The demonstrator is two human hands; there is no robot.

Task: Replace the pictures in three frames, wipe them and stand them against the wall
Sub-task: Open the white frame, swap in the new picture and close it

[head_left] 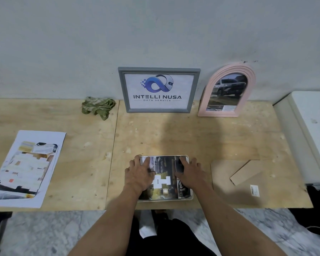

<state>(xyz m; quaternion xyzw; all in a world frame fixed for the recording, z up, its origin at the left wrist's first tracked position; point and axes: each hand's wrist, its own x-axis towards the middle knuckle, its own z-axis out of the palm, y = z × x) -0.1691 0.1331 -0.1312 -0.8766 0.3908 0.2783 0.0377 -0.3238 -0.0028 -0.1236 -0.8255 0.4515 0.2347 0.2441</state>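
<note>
- A rectangular frame [158, 90] stands at the back of the tabletop [174, 137], leaning on the wall [155, 34].
- An arched frame [227, 91] stands just to its right, also against the wall.
- A crumpled cloth [98, 107] lies left of the rectangular frame, near the wall.
- Printed sheets [26, 169] lie at the tabletop's left, well apart from the frames.
- A third frame [165, 178] lies flat at the front edge, in the middle, with a picture [164, 165] on it.
- The left hand [139, 174] and right hand [189, 173] rest on that picture, one on each side.
- A backing board [248, 182] lies flat to the right of the third frame.
</note>
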